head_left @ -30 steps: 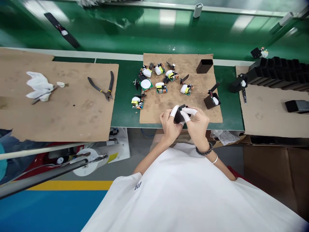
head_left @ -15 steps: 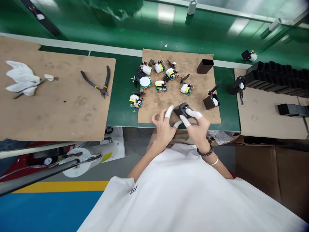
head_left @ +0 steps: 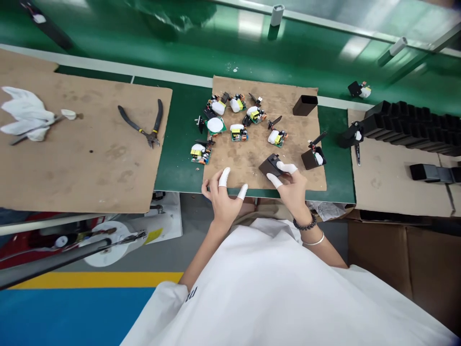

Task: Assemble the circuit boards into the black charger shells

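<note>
In my right hand (head_left: 292, 186) is a black plastic adapter case (head_left: 270, 166), gripped between thumb and fingers just above the cardboard sheet (head_left: 248, 163); white finger cots cover the thumb and a fingertip. My left hand (head_left: 224, 194) is empty, thumb and index finger spread apart, at the sheet's near edge. Circuit boards with white and yellow parts, such as one board (head_left: 239, 132), lie beyond my hands. To the right, an upright black case (head_left: 313, 158) has a board partly inside. Another black case (head_left: 305, 105) stands at the far right of the sheet.
Black-handled cutting pliers (head_left: 151, 138) and a white glove (head_left: 30, 115) rest on the left cardboard. Rows of black cases (head_left: 410, 122) line the right cardboard. A single board (head_left: 360, 89) sits at the back right on the green bench (head_left: 183, 144).
My left hand has drawn away from the black case, moving left with thumb and index finger wider apart. My right hand still grips the case in nearly the same place.
</note>
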{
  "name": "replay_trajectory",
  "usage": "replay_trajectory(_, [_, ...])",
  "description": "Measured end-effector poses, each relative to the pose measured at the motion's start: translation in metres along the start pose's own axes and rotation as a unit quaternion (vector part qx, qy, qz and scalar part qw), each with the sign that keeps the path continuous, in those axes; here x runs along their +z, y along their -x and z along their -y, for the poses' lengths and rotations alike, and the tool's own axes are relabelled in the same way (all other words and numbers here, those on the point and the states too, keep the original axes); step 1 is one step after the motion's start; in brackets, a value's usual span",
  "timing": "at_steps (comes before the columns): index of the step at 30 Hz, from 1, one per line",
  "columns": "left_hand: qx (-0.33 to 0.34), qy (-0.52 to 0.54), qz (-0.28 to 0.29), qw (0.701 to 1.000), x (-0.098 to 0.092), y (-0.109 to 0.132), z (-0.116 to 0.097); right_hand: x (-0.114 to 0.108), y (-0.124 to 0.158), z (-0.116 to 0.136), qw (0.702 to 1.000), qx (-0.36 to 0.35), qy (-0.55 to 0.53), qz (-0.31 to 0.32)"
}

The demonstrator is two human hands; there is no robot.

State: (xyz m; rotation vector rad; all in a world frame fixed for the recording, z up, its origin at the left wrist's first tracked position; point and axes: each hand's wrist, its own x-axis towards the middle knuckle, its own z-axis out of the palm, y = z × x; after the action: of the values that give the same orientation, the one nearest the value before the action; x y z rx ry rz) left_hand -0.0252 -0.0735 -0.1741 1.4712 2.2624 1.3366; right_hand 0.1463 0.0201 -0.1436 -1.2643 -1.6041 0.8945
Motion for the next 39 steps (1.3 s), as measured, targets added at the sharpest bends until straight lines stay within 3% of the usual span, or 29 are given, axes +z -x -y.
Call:
replay_trajectory(2, [0.032,0.07,0.026,0.997,-0.005,-0.008,-0.011,0.002,0.001,0.011,0.979,0.119,-0.167,-0.002])
replay_trajectory(5, [0.097,0.189,0.084,0.974,-0.009,-0.025,-0.032,0.004,0.006,0.031,0.891,0.278,-0.355,0.058])
replay_trajectory(7, [0.11,0.24,0.11,0.958,-0.01,-0.035,-0.046,0.003,0.01,0.04,0.848,0.326,-0.4,0.117])
replay_trajectory(10, [0.097,0.256,0.098,0.957,-0.01,-0.043,-0.06,0.0,0.014,0.045,0.831,0.331,-0.412,0.175])
replay_trajectory(15, [0.068,0.24,0.075,0.965,-0.011,-0.042,-0.067,-0.004,0.011,0.045,0.833,0.334,-0.413,0.154])
replay_trajectory(21, [0.027,0.31,0.093,0.946,-0.008,-0.037,-0.067,-0.01,0.006,0.044,0.854,0.312,-0.389,0.149])
replay_trajectory(27, [-0.006,0.362,0.107,0.926,-0.005,-0.037,-0.068,-0.009,0.008,0.049,0.826,0.377,-0.406,0.103])
replay_trajectory(32, [-0.027,0.374,0.117,0.92,-0.005,-0.037,-0.066,-0.003,0.006,0.053,0.823,0.386,-0.406,0.091])
replay_trajectory(35, [-0.052,0.39,0.119,0.911,-0.005,-0.036,-0.056,-0.011,0.0,0.054,0.851,0.349,-0.363,0.149])
replay_trajectory(37, [-0.093,0.426,0.125,0.891,-0.004,-0.035,-0.047,-0.018,-0.008,0.054,0.894,0.283,-0.305,0.166])
replay_trajectory(39, [-0.152,0.475,0.146,0.854,-0.003,-0.035,-0.038,-0.024,-0.017,0.053,0.939,0.202,-0.238,0.142])
